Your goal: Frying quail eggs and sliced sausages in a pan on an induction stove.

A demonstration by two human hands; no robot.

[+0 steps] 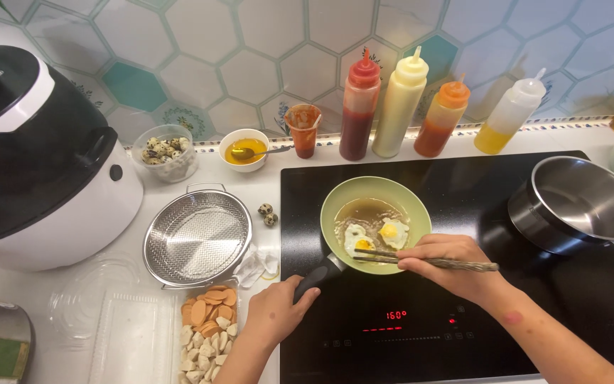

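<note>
The left hand (273,311) is closed around the dark handle (318,276) of a small green pan (376,213), so this grip is full. The right hand (449,267) pinches a pair of chopsticks (421,260) in a tight grip. The stick tips reach out left of that hand and lie over the pan's near edge.

Just past the right hand, two little fried eggs (376,235) sit in oil inside the pan. The pan stands on a black cooktop (463,320).

Left of the left hand is a clear tray of sliced food (207,331) on the table (143,281). A bit farther away is a round metal strainer (197,237), with two speckled eggs (268,215) beside it.

Right of the right hand is a steel pot (580,206).

Far behind the pan stand four sauce bottles (401,103) by the wall, a small bowl of yellow sauce (244,149), and a tub of speckled eggs (166,152).
</note>
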